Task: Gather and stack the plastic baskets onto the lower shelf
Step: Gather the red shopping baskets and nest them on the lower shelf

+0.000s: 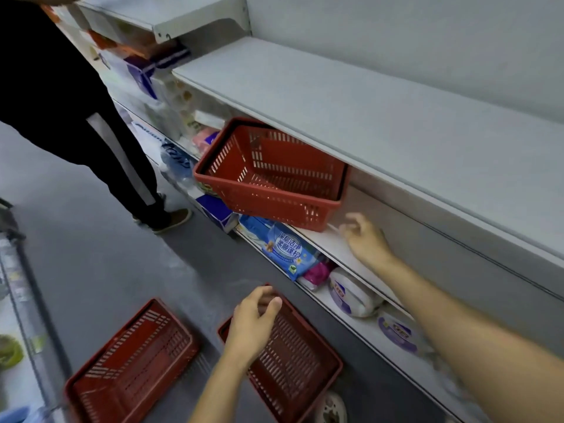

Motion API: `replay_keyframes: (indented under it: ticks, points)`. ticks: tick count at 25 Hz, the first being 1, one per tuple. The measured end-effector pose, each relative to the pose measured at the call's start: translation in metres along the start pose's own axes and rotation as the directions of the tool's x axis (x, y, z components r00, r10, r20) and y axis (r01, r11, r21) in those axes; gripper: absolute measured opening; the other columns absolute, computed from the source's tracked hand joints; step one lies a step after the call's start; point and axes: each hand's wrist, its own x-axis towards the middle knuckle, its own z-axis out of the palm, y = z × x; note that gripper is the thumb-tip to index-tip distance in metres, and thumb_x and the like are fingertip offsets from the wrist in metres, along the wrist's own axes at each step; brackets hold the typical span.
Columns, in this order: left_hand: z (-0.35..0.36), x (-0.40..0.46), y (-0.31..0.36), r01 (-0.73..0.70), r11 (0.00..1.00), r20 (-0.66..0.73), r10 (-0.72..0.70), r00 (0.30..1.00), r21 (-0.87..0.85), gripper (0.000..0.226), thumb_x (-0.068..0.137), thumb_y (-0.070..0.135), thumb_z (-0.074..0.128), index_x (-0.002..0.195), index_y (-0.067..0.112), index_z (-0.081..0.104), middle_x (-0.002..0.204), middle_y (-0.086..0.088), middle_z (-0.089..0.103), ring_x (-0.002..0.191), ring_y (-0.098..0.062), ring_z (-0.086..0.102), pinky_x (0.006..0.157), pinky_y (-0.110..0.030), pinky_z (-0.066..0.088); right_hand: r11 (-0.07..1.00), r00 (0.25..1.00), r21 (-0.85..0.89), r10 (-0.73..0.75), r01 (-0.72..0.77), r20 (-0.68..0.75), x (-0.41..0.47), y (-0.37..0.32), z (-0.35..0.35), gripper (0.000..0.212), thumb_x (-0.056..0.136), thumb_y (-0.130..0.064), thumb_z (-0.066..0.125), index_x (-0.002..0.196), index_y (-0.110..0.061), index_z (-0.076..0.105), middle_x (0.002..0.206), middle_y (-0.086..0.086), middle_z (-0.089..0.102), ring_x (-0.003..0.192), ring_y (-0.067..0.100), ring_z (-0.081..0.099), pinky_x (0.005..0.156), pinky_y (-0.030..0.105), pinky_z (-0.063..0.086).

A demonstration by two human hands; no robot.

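Note:
A red plastic basket (271, 175) sits tilted on the lower shelf (329, 242), half sticking out over its front edge under the grey shelf above. My right hand (364, 236) is just right of that basket, fingers loosely curled and holding nothing, apart from the basket. Two more red baskets lie on the grey floor: one (305, 361) directly below my left hand (253, 322), the other (131, 367) further left. My left hand hovers over the near basket's rim with fingers apart, gripping nothing.
A person in black trousers (100, 141) stands to the left by the shelving. Packaged goods, among them a blue bag (283, 248) and white rolls (351, 294), fill the bottom shelf. A wide grey shelf board (366, 117) overhangs the basket. A metal rack (21, 270) stands at far left.

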Motion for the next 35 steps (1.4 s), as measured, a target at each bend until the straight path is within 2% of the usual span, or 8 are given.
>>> replay_keyframes:
  ticks: [7,9,12,15,21,27,31,35]
  points:
    - [-0.022,0.075,0.003,0.037,0.998,0.020,-0.036,0.999,-0.058,0.022,0.096,0.021,0.057,0.116,0.019,0.064,0.106,0.005,0.069,0.099,-0.011,0.064,0.090,-0.023,0.047,0.946,0.946,0.224,0.277,-0.236,-0.171,0.121,-0.006,0.052,0.041,0.091,-0.029,0.050,0.121,0.000,0.051,0.117,0.026,0.062,0.096,0.042,0.068,0.083,0.055,0.056]
    - [-0.026,0.091,0.006,0.050,0.996,0.043,-0.047,0.998,-0.080,0.018,0.097,0.024,0.056,0.113,0.024,0.063,0.108,0.001,0.071,0.099,-0.013,0.066,0.091,-0.030,0.051,0.891,0.914,0.369,0.354,-0.266,-0.198,0.125,-0.004,0.056,0.031,0.091,-0.017,0.054,0.116,0.001,0.053,0.090,0.023,0.067,0.059,0.025,0.070,0.056,0.039,0.060]
    - [-0.032,0.110,0.013,0.100,0.979,0.072,-0.088,0.994,-0.180,0.019,0.098,0.021,0.055,0.115,0.020,0.061,0.107,-0.005,0.071,0.096,-0.017,0.067,0.094,-0.039,0.053,0.792,0.887,0.522,0.443,-0.317,-0.134,0.102,-0.009,0.067,0.031,0.082,-0.008,0.059,0.112,-0.002,0.054,0.070,0.017,0.060,0.025,0.009,0.045,0.030,0.018,0.036]
    - [-0.042,0.117,0.015,0.158,0.943,0.104,-0.134,0.986,-0.292,0.033,0.098,0.022,0.055,0.129,0.009,0.055,0.110,-0.011,0.070,0.095,-0.021,0.069,0.098,-0.046,0.051,0.733,0.871,0.571,0.488,-0.370,-0.062,0.049,-0.018,0.088,0.029,0.078,-0.012,0.059,0.105,-0.015,0.049,0.061,0.009,0.056,0.030,0.014,0.041,0.034,0.017,0.028]
    - [-0.073,0.138,-0.004,0.269,0.848,0.229,-0.179,0.957,-0.457,0.075,0.083,0.050,0.068,0.145,0.027,0.034,0.128,0.003,0.057,0.110,-0.024,0.064,0.085,-0.052,0.058,0.652,0.872,0.681,0.488,-0.334,-0.040,-0.097,0.007,0.135,0.026,0.083,-0.003,0.053,0.095,-0.026,0.053,0.057,0.004,0.050,0.036,0.016,0.040,0.044,0.021,0.026]
    - [-0.050,0.128,-0.069,0.256,0.849,0.109,-0.232,0.967,-0.463,0.060,0.059,0.017,0.070,0.114,0.023,0.045,0.108,-0.017,0.068,0.094,-0.037,0.070,0.083,-0.056,0.057,0.646,0.830,0.658,0.555,-0.389,-0.055,-0.176,0.043,0.153,0.018,0.088,-0.017,0.067,0.105,-0.023,0.061,0.084,0.006,0.071,0.073,0.028,0.067,0.057,0.038,0.055]
    - [-0.061,0.072,-0.113,0.291,0.829,0.093,-0.282,0.955,-0.477,0.039,0.084,-0.009,0.057,0.113,0.014,0.045,0.076,-0.008,0.065,0.046,-0.012,0.063,0.038,-0.021,0.046,0.717,0.769,0.501,0.623,-0.485,-0.146,-0.183,0.086,0.155,0.016,0.090,-0.022,0.066,0.102,-0.015,0.059,0.083,0.009,0.069,0.058,0.024,0.064,0.039,0.027,0.047]
    - [-0.055,0.040,-0.188,0.408,0.803,0.163,-0.375,0.913,-0.435,0.039,0.087,-0.006,0.061,0.119,0.013,0.047,0.094,-0.012,0.070,0.071,-0.023,0.070,0.065,-0.041,0.060,0.724,0.790,0.437,0.611,-0.534,-0.047,-0.211,0.136,0.178,0.010,0.085,-0.012,0.071,0.091,-0.007,0.065,0.071,0.011,0.070,0.047,0.019,0.061,0.037,0.026,0.045]
